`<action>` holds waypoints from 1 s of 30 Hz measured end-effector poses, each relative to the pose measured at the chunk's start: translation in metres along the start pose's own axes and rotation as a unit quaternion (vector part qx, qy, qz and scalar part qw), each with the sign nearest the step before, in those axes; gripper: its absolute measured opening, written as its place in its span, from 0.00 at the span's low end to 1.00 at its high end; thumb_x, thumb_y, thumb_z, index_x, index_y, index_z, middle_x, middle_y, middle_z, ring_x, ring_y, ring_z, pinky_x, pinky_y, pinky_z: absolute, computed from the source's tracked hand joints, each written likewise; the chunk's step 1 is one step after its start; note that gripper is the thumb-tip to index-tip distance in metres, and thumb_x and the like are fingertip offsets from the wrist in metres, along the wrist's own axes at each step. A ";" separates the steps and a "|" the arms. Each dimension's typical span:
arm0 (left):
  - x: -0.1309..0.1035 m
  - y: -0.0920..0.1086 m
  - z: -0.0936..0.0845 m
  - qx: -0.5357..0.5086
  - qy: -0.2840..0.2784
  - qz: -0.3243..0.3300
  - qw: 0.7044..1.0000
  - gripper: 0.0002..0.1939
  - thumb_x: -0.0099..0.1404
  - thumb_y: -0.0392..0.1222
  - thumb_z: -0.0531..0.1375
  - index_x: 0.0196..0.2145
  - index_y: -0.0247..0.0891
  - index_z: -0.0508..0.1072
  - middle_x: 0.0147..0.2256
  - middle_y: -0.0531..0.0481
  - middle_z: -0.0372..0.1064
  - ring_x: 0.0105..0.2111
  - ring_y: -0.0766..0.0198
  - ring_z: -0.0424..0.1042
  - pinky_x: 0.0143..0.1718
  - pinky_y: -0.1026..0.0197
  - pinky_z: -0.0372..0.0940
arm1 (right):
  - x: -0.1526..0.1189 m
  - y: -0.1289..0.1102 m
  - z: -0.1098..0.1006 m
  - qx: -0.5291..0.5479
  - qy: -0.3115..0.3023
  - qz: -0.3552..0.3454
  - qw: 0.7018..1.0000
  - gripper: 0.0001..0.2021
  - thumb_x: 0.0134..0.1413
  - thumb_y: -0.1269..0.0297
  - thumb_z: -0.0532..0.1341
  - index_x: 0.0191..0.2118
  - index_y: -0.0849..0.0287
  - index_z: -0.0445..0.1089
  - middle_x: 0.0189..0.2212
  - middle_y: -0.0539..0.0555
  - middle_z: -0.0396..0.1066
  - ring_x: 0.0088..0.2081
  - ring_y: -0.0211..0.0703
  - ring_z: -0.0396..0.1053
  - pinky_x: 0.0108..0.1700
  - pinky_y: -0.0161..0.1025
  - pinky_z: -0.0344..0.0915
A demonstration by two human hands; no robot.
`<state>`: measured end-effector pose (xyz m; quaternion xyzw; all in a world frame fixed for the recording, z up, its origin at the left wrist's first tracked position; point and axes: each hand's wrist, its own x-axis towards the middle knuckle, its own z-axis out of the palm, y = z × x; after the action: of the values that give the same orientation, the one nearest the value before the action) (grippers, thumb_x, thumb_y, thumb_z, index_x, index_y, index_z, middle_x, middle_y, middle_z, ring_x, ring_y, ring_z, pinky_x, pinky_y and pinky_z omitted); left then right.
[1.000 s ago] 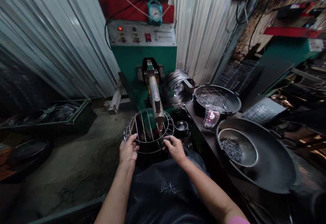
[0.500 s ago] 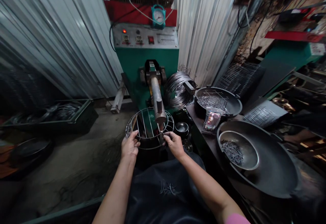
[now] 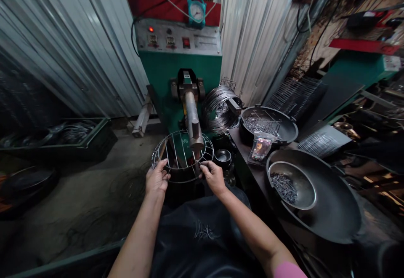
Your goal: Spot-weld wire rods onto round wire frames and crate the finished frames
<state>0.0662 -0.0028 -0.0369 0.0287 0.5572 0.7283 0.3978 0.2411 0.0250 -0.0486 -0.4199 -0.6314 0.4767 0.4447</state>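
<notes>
The green machine [image 3: 154,69] stands against a corrugated metal wall [image 3: 94,17], above a worn, dim floor [image 3: 94,185]. Left of the machine, beyond a stretch of floor, sits a crate [image 3: 102,131] of metal pieces. Beside the machine's right side is a wire coil [image 3: 212,122]; a dark bench [image 3: 241,145] runs from there toward the person, bearing a smaller pan [image 3: 289,128], a packet [image 3: 261,147] and a large pan [image 3: 337,198] with a steel bowl [image 3: 307,187] inside.

The round wire frame [image 3: 179,169] is in front of the machine, under the end of its metal arm [image 3: 191,109]. The left hand [image 3: 157,178] grips the frame's left rim, thumb above and fingers curled. The right hand [image 3: 214,177] pinches at the near rim, just beside the arm's tip; whether it grasps rim or a small piece, I cannot tell. The frame's right edge is near the bench; its left side faces wider floor.
</notes>
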 end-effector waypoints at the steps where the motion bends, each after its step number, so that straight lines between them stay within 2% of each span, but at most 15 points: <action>1: 0.000 0.000 0.000 0.000 0.004 0.000 1.000 0.22 0.31 0.40 0.67 0.22 0.38 0.59 0.15 0.65 0.48 0.13 0.78 0.44 0.13 0.69 0.43 | 0.001 0.001 0.001 -0.005 0.003 0.001 1.000 0.08 0.52 0.60 0.55 0.32 0.58 0.68 0.17 0.47 0.68 0.21 0.37 0.68 0.27 0.32 0.65; 8: 0.003 0.000 0.001 0.015 0.033 -0.004 0.999 0.21 0.31 0.41 0.67 0.22 0.37 0.61 0.16 0.62 0.53 0.13 0.77 0.47 0.13 0.68 0.44 | 0.005 0.003 0.004 0.012 0.002 0.007 1.000 0.08 0.51 0.60 0.55 0.31 0.58 0.67 0.18 0.47 0.67 0.20 0.36 0.67 0.25 0.32 0.63; 13: 0.003 0.000 0.002 0.026 0.057 -0.003 0.998 0.20 0.31 0.40 0.67 0.21 0.37 0.60 0.16 0.62 0.51 0.12 0.77 0.48 0.12 0.68 0.43 | 0.003 0.005 0.004 0.020 -0.006 0.022 1.000 0.09 0.51 0.59 0.55 0.31 0.59 0.67 0.21 0.48 0.68 0.19 0.35 0.67 0.23 0.31 0.62; 18: 0.001 -0.001 0.001 0.014 0.046 -0.003 0.999 0.20 0.31 0.40 0.67 0.21 0.37 0.61 0.16 0.62 0.52 0.12 0.77 0.47 0.13 0.68 0.44 | 0.006 0.003 0.005 0.018 0.003 0.023 1.000 0.09 0.51 0.60 0.55 0.30 0.58 0.67 0.16 0.46 0.66 0.18 0.35 0.65 0.22 0.31 0.62; 22: -0.001 -0.002 0.004 0.002 0.055 -0.009 0.998 0.20 0.30 0.40 0.67 0.21 0.37 0.61 0.15 0.63 0.51 0.12 0.77 0.46 0.13 0.67 0.43 | 0.007 -0.002 0.004 0.003 0.002 0.017 1.000 0.08 0.50 0.61 0.55 0.32 0.58 0.69 0.15 0.46 0.66 0.19 0.38 0.67 0.25 0.33 0.64; 25: -0.005 0.001 0.000 0.016 0.058 -0.023 0.998 0.20 0.33 0.41 0.67 0.21 0.37 0.61 0.17 0.62 0.52 0.13 0.77 0.47 0.13 0.68 0.45 | -0.011 0.002 -0.012 -0.011 0.009 0.005 1.000 0.11 0.49 0.62 0.56 0.38 0.58 0.68 0.23 0.49 0.71 0.24 0.39 0.69 0.27 0.34 0.65; 28: -0.005 0.005 -0.017 0.030 0.004 -0.068 0.997 0.18 0.41 0.48 0.66 0.24 0.37 0.63 0.20 0.58 0.56 0.16 0.73 0.56 0.16 0.66 0.54 | -0.049 0.021 -0.044 -0.095 -0.001 0.005 0.995 0.10 0.50 0.62 0.57 0.38 0.58 0.69 0.28 0.51 0.72 0.28 0.39 0.70 0.31 0.34 0.65; 30: -0.003 0.003 -0.034 0.028 -0.031 -0.106 0.993 0.18 0.46 0.54 0.62 0.28 0.38 0.64 0.24 0.54 0.61 0.21 0.67 0.64 0.21 0.63 0.61 | -0.078 0.040 -0.067 -0.172 -0.041 0.021 0.984 0.07 0.49 0.65 0.58 0.35 0.58 0.71 0.29 0.51 0.73 0.30 0.40 0.70 0.34 0.35 0.65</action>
<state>0.0499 -0.0313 -0.0464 0.0029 0.5646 0.6650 0.4889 0.3290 -0.0268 -0.0905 -0.4839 -0.7126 0.3868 0.3293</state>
